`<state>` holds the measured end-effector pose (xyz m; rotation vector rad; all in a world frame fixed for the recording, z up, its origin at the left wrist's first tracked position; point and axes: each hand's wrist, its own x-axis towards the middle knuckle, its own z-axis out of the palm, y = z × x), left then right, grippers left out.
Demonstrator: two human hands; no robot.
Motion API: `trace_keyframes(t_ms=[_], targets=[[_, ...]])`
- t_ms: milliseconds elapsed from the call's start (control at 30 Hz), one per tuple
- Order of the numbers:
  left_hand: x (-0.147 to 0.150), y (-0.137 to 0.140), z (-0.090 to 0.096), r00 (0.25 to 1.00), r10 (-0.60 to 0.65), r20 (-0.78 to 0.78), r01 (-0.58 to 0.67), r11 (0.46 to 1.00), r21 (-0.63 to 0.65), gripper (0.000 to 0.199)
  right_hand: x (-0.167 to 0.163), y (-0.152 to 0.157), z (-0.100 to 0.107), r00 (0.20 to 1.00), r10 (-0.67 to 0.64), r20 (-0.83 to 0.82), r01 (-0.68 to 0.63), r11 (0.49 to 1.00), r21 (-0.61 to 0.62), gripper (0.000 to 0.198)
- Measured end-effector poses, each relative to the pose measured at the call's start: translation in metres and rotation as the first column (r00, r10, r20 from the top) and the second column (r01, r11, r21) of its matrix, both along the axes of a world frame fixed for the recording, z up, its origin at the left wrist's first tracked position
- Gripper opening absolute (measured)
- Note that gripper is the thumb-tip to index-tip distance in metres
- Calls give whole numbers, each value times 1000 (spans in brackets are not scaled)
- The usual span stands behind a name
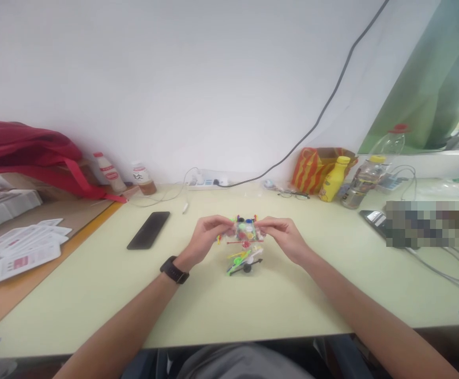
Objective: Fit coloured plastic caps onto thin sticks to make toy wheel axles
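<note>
My left hand (pixel 209 235), with a black watch (pixel 175 270) on the wrist, pinches the left side of a small clear plastic bag of colourful parts (pixel 246 230). The right side of that bag is pinched between the thumb and fingers of my right hand (pixel 283 235). Blue, black, red, yellow and green bits show in and around it. Just below, nearer to me, lies a cluster of small plastic pieces (pixel 245 261) in green, yellow, white and black, one shaped like an arrow. Whether this cluster is joined to the bag, I cannot tell.
A black phone (pixel 149 230) lies left on the table (pixel 229 316). Papers (pixel 28 250) and a red cloth bag (pixel 28 152) are far left. Bottles, including a yellow bottle (pixel 335 179), stand along the back near a striped paper bag (pixel 307 171). Cables (pixel 442 271) run at right.
</note>
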<state>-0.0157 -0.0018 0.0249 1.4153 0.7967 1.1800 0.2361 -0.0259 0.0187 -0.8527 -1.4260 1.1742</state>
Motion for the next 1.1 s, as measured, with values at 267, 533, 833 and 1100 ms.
trace_keyframes(t_ms=[267,533,833,1100], targets=[[8,-7,0,997,69,-32,-66,995,75,23,-3,-2,0,1000,-2,18,2,1000,28,27],[2,-4,5,990,-6,-143,15,998,67,28,-3,2,-6,998,-50,44,49,998,32,34],[-3,-3,5,984,21,-178,-2,994,105,19,0,5,-6,997,-75,26,73,996,53,24],[-2,-2,0,993,10,-121,2,995,104,31,-4,4,-11,1000,-27,-14,26,998,-57,38]])
